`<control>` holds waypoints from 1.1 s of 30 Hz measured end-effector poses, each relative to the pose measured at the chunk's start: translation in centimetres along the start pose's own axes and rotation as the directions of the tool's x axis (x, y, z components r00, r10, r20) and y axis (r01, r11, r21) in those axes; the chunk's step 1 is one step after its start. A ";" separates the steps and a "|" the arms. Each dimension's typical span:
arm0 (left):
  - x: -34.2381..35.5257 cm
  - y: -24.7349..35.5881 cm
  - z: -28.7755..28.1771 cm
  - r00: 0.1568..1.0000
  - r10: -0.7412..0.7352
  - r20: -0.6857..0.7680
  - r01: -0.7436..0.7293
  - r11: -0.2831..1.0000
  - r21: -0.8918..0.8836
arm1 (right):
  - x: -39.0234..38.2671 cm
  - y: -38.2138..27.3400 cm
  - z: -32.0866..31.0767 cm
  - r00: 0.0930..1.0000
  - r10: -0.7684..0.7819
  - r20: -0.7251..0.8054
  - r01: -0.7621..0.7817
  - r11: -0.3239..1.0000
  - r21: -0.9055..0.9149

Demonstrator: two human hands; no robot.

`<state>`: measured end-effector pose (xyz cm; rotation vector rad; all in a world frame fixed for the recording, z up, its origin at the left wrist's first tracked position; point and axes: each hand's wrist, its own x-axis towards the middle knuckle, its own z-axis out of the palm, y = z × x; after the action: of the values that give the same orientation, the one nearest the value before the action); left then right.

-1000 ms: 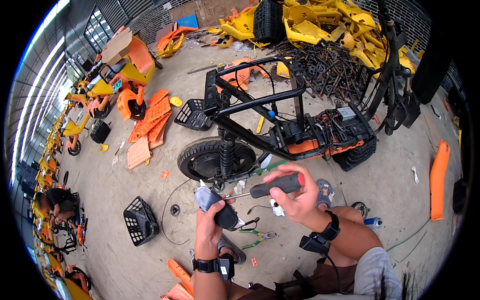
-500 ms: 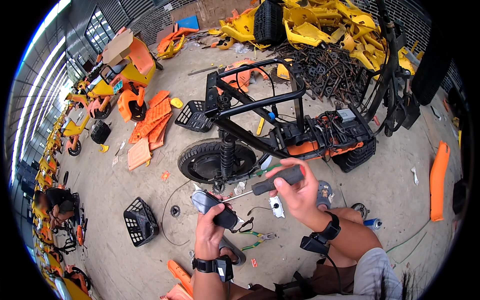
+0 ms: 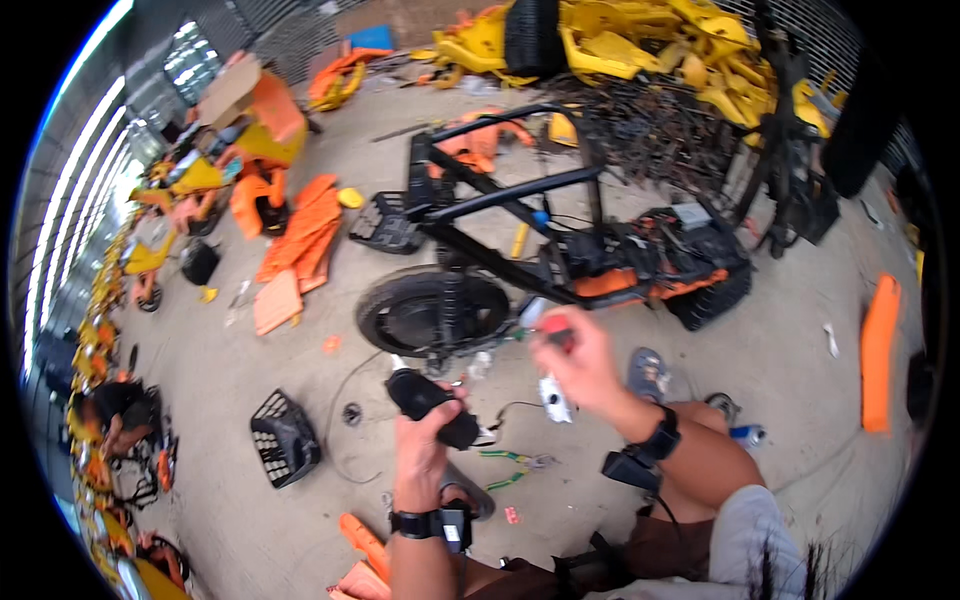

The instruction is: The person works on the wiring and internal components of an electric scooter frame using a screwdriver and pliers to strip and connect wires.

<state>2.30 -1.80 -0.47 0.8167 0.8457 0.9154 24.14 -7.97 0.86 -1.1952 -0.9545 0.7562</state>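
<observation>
My left hand (image 3: 422, 450) is wrapped round a black oblong housing (image 3: 425, 400), tilted above the floor in front of a wheel. In my right hand (image 3: 585, 370), smeared by motion, is a screwdriver (image 3: 560, 332). Its red handle end shows; its shaft cannot be made out. The screwdriver and the housing are apart. Below the hands, pliers (image 3: 518, 462) with green and yellow handles lie on the floor. A small white part (image 3: 554, 402) with a thin black cable lies between the hands.
A stripped black scooter frame (image 3: 515, 205) with its wheel (image 3: 375, 325) stands ahead. A black basket (image 3: 283, 440) sits at left, an orange panel (image 3: 880, 355) at right. A blue can (image 3: 748, 435) lies near my leg. Yellow panels (image 3: 620, 50) are heaped behind; another person (image 3: 120, 415) crouches far left.
My right hand has drawn the screwdriver away from the housing, turning its handle end toward me. The housing has turned in my left hand, so its grey glossy face no longer shows.
</observation>
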 end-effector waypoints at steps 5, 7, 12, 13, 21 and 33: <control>-0.7 -0.3 0.6 0.999 0.018 0.035 -0.022 0.994 0.105 | -0.3 1.4 1.5 0.938 0.121 0.326 -0.093 0.991 -0.100; -0.8 -0.3 1.1 0.999 0.017 0.029 -0.023 0.979 0.203 | -0.3 0.7 1.4 0.894 0.162 0.419 -0.096 0.980 -0.174; -1.3 -0.5 2.4 0.996 0.086 0.027 -0.090 0.934 0.345 | -0.9 2.3 2.0 0.905 0.106 0.411 -0.043 0.986 -0.160; -1.1 -0.7 2.0 1.000 0.013 0.001 -0.013 0.901 0.434 | -0.9 2.6 1.8 0.913 0.086 0.399 -0.029 0.989 -0.145; -0.4 -2.1 1.5 0.998 0.053 0.038 -0.063 0.945 0.321 | -0.4 2.9 1.7 0.928 0.050 0.368 0.073 0.947 -0.314; -0.2 -2.9 1.7 1.000 -0.014 0.027 0.007 0.974 0.228 | -1.0 1.8 0.9 0.910 -0.072 0.408 0.288 0.818 -0.497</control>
<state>4.64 -3.45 -2.24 1.0206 0.9404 0.8046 22.95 -8.09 -1.02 -1.4490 -1.6677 0.5724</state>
